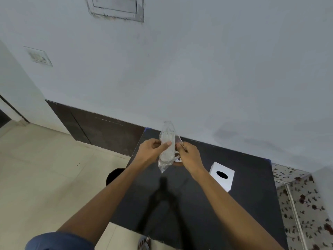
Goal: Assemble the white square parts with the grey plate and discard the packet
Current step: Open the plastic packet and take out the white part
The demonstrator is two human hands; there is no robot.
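A clear plastic packet (167,147) stands upright in the air above the far part of the black table (198,204), with something pale inside it. My left hand (153,150) grips its left side, thumb across the front. My right hand (189,156) pinches the packet's right edge. A small white part with a hole (178,160) shows just below my right hand's fingers; whether it lies on the table or is held I cannot tell. No grey plate is visible.
A white box with a dark oval hole (222,175) stands on the table right of my hands. A dark round bin (114,175) sits on the tiled floor left of the table. The wall runs right behind the table.
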